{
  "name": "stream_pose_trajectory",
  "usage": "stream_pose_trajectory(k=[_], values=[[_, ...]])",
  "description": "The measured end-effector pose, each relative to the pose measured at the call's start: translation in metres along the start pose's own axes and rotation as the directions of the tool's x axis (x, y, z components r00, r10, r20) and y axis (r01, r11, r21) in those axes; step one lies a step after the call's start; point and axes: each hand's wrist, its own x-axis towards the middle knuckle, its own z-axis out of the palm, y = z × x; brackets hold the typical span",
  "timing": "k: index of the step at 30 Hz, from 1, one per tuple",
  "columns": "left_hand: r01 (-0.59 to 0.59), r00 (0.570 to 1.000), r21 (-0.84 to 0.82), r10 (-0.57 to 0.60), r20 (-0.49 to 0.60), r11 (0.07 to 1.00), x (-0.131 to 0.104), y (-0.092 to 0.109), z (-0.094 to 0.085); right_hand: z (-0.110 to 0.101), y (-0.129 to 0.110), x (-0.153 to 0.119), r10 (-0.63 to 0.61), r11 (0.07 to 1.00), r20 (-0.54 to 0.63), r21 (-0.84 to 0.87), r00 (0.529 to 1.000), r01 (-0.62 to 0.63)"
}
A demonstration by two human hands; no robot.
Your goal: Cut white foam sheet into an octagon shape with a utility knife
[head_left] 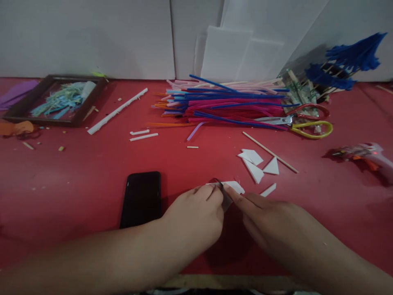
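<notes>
Head view: white piece (234,186) between both hands over red counter (92,176), right of black phone (141,198). Left hand (199,211): fingers curled, pinching the piece. Right hand (270,219): index finger extended against thin dark blade (219,182); other fingers partly hidden, grip cannot be told. White offcuts (253,169) just beyond.

Your table (101,164) is plain red. Your phone (143,194) is black; right of it your paper (236,186) is white. Beyond the phone you see pink, blue and orange pipe cleaners (233,110), and farther right of it scissors (289,119) with red and yellow handles.
</notes>
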Motion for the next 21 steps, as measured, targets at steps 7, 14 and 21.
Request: stream_pose_trajectory(k=[7,14,21], values=[[0.02,1.0,0.009,-0.02,0.002,1.0,0.0,0.0,-0.002,0.003,0.003,-0.006,0.002,0.998,-0.027,0.058,1.0,0.0],[0.01,1.0,0.001,-0.01,-0.004,1.0,0.002,-0.002,-0.003,0.005,-0.002,-0.031,0.078,0.99,-0.06,0.123,0.995,-0.071],[-0.032,0.999,0.033,0.033,-0.026,0.999,0.002,-0.005,-0.006,0.011,-0.005,-0.062,0.09,0.972,-0.04,0.223,0.995,-0.079]])
